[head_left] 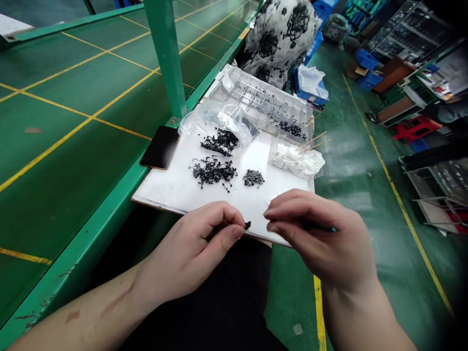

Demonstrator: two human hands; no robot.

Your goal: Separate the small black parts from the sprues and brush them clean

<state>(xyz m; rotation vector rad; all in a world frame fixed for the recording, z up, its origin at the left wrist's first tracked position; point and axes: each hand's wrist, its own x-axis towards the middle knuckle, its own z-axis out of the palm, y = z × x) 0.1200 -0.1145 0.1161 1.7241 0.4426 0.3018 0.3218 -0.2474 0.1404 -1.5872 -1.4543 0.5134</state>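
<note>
Between the thumb and forefinger of my left hand [204,248] is a small black plastic part [248,224], just over the front edge of the white board [164,192]. My right hand [325,234] is a short way to the right, thumb and fingertips brought together in a pinch; what they hold, if anything, is too small to tell. A tangle of black plastic parts on thin stems [214,171] lies on the board beyond my hands. Beside it is a small heap of grey-black ring-like pieces [253,178]. More black stemmed parts [221,141] spill from a clear plastic bag [204,122].
A clear compartment tray [270,105] with small black parts lies at the back. White paper with thin wooden sticks [298,158] is at the right. A dark phone [160,147] rests on the green conveyor's edge, by a green post [166,53]. Someone in patterned clothing [280,39] sits beyond.
</note>
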